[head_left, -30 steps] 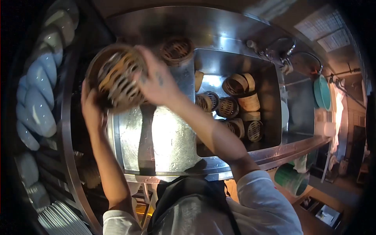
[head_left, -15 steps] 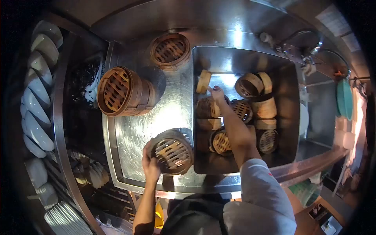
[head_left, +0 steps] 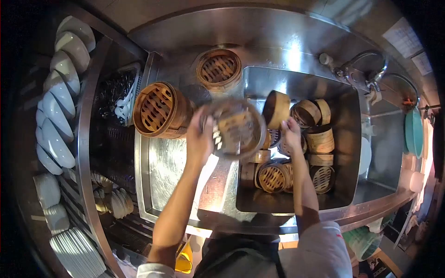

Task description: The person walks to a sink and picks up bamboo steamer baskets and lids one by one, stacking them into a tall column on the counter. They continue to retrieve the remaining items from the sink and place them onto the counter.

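Note:
My left hand (head_left: pixel 200 139) grips the left rim of a dark bamboo steamer basket (head_left: pixel 238 127), which is raised and smeared by motion, its slats facing up toward me. In my right hand (head_left: pixel 292 135) is a paler bamboo steamer basket (head_left: pixel 276 107), tipped on its side just right of the first one, over the sink (head_left: pixel 296 204). Below it, several more steamer baskets (head_left: pixel 272 179) lie jumbled in the basin, some tilted, some on edge. Left of my left hand stands a leaning stack of steamers (head_left: pixel 160 111). Another steamer (head_left: pixel 219 68) sits at the back of the steel counter.
White bowls (head_left: pixel 59 118) and stacked plates (head_left: pixel 78 255) line the rack at far left. A crate with white spoons (head_left: pixel 124 104) sits beside the counter (head_left: pixel 171 162). The faucet (head_left: pixel 368 78) and a green basin (head_left: pixel 414 133) are on the right.
My left hand has lifted its steamer up and to the right from the counter's front. My right hand has raised a steamer from the sink. The view has shifted slightly.

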Demonstrator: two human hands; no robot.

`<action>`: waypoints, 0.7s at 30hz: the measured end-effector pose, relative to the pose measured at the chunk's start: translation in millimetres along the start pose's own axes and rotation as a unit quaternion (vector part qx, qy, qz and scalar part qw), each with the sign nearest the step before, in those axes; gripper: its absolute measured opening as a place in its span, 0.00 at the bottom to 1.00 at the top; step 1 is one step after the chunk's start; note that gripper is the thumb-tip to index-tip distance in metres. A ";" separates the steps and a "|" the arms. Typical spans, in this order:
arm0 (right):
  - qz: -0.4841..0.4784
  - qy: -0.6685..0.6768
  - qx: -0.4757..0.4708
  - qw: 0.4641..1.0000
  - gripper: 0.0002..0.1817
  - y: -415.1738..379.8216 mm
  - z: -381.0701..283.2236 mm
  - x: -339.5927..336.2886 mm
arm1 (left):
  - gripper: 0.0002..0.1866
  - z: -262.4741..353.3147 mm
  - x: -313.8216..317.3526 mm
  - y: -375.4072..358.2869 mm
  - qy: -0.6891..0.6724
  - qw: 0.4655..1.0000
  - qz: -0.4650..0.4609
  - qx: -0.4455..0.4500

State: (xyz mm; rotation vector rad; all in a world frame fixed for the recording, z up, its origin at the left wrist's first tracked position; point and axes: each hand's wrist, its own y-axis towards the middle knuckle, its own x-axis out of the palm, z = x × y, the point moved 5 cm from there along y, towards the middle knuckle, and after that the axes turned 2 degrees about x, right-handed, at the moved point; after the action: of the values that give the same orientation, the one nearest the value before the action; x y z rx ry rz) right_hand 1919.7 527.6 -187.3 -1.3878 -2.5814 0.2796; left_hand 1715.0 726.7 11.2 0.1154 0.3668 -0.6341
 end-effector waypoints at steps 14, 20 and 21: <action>0.137 0.069 -0.019 0.988 0.12 -197.8 -42.0 -72.8 | 0.21 -6.8 9.1 250.0 0.060 0.992 -0.043 -0.105; 0.186 0.094 0.003 0.978 0.14 -220.7 -44.6 -55.5 | 0.27 -15.9 25.0 235.9 0.092 0.965 -0.137 -0.203; 0.176 0.098 -0.004 0.979 0.14 -220.4 -48.7 -50.5 | 0.22 -31.7 26.3 242.2 0.085 0.965 -0.138 -0.207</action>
State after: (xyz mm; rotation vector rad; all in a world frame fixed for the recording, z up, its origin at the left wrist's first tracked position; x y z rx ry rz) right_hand 1783.4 369.5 -87.9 -1.7756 -2.1749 0.1715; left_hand 1869.9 913.1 -29.4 -0.2874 0.6810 -0.8115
